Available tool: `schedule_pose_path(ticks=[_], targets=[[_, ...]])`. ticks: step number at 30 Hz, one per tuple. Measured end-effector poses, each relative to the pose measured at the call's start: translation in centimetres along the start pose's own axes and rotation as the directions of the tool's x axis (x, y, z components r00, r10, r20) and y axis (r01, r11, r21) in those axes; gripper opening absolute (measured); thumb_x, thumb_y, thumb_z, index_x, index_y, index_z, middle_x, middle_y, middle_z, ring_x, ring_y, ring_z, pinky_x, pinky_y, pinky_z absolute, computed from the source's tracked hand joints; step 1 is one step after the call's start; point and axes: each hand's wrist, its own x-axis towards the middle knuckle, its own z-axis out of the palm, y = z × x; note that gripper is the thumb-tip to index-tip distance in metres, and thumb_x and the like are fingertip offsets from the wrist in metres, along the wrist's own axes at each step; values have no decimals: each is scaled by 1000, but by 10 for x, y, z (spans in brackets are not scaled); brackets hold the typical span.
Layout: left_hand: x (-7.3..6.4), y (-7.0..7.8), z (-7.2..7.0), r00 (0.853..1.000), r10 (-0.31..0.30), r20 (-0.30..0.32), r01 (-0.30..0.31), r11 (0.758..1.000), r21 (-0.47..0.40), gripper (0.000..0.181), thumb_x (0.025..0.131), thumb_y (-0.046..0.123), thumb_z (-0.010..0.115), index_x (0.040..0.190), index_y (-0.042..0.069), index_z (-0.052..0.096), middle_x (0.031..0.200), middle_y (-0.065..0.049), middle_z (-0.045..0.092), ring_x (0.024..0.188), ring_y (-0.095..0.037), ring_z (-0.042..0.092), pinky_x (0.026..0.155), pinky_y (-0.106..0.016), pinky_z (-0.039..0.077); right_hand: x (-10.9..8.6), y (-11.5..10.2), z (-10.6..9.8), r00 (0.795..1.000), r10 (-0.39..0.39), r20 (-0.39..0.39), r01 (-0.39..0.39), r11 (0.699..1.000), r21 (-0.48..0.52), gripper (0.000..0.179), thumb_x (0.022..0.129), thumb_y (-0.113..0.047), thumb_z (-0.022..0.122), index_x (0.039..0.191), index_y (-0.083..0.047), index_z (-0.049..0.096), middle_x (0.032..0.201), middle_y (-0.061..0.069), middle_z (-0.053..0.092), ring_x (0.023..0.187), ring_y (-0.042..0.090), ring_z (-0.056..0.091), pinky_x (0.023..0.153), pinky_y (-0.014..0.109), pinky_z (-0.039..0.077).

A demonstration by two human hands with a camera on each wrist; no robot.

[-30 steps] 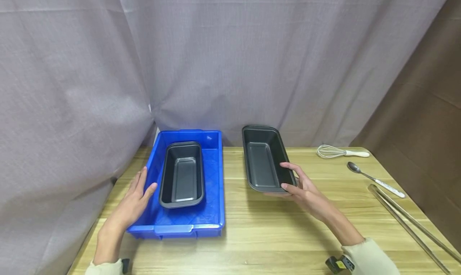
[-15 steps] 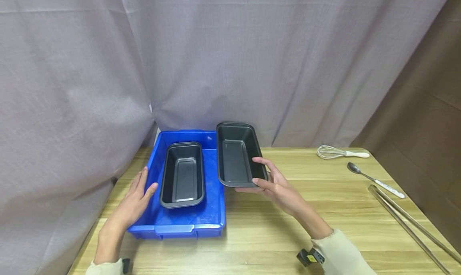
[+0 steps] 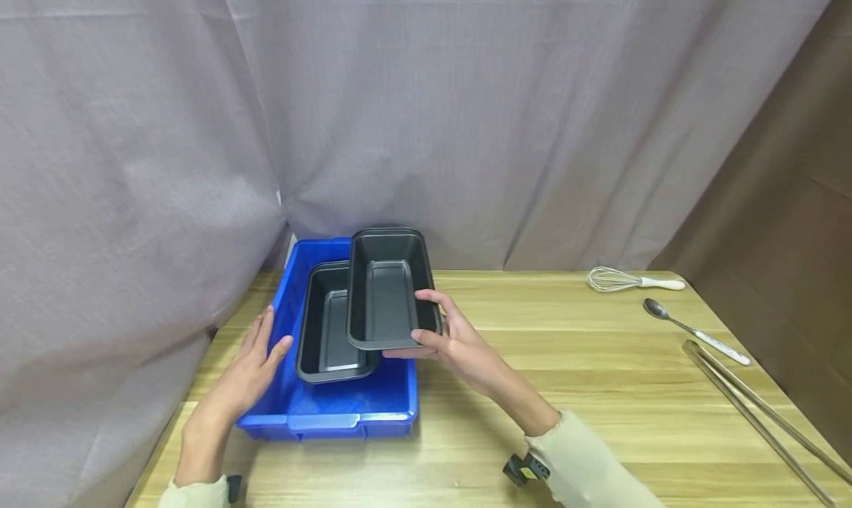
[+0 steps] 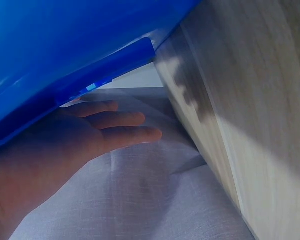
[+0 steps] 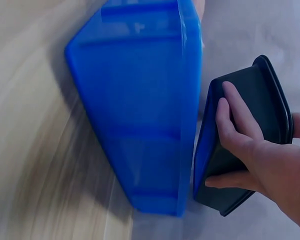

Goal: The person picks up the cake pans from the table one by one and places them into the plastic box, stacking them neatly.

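My right hand grips a dark loaf pan by its near right corner. In the right wrist view, fingers spread under the raised pan. That pan hangs over the right part of the blue bin and hides part of a second loaf pan inside it. At the bin's left rim, my left hand rests with straight fingers. The left wrist view has that hand along the outside of the bin wall, its thumb hidden.
On the right of the wooden table lie a whisk, a spoon and long metal tongs. A grey curtain hangs behind the table and along its left side.
My right hand has carried its loaf pan leftward from above the table to over the bin, where it now overlaps the other pan. The left hand has stayed at the rim.
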Motion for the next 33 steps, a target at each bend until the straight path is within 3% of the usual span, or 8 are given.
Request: schedule_pose_path(ticks=[8, 12, 21, 23, 25, 29, 33], targets=[[0, -1, 1, 1000, -2, -1, 2, 1000, 10, 83, 120, 50, 36, 175, 1, 0, 178, -39, 1, 164, -61, 6, 129, -77, 13, 19, 17, 27, 999, 39, -11, -38, 997, 64, 69, 107, 7, 48, 164, -6, 10, 160, 47, 36, 130, 68, 59, 119, 60, 48], [0, -1, 0, 1000, -7, 1, 7, 1000, 6, 82, 120, 50, 36, 175, 1, -1, 178, -39, 1, 164, -61, 6, 129, -77, 12, 26, 27, 35, 997, 74, -25, -73, 996, 51, 68, 108, 6, 49, 164, -6, 12, 156, 48, 42, 127, 64, 63, 123, 56, 45], [1, 0, 0, 1000, 3, -1, -3, 1000, 10, 82, 120, 48, 37, 175, -1, 1, 177, -39, 3, 164, -61, 7, 129, -76, 13, 40, 41, 54, 997, 72, -32, -69, 993, 92, 65, 106, 12, 46, 161, -5, 15, 155, 50, 38, 128, 69, 59, 119, 64, 46], [0, -1, 0, 1000, 2, -3, -2, 1000, 4, 82, 120, 48, 37, 175, 0, 1, 177, -39, 3, 164, -61, 6, 129, -76, 13, 43, 42, 58, 996, 77, -42, -74, 995, 68, 66, 106, 11, 48, 162, -4, 16, 153, 49, 41, 127, 68, 61, 120, 63, 46], [0, -1, 1, 1000, 2, -3, -2, 1000, -1, 82, 120, 49, 37, 175, 1, 1, 178, -39, 2, 164, -61, 6, 129, -77, 13, 45, 43, 61, 995, 68, -77, -71, 997, -33, 67, 105, 7, 54, 162, -4, 21, 151, 44, 44, 124, 59, 69, 120, 58, 49], [-1, -1, 1, 1000, 0, 1, 0, 1000, -13, 81, 120, 50, 35, 176, 2, 0, 178, -39, 1, 164, -61, 4, 129, -77, 11, 48, 46, 64, 988, 55, -144, -84, 975, -208, 66, 103, 1, 63, 161, -6, 30, 141, 36, 57, 115, 32, 72, 115, 47, 50], [-2, -1, 1, 1000, 0, 3, 0, 1000, -17, 81, 120, 50, 34, 175, 2, 1, 178, -39, 2, 165, -61, 4, 129, -77, 11, 51, 48, 65, 986, 63, -156, -93, 977, -191, 65, 104, 3, 62, 160, -6, 31, 136, 37, 63, 115, 34, 75, 111, 42, 54]])
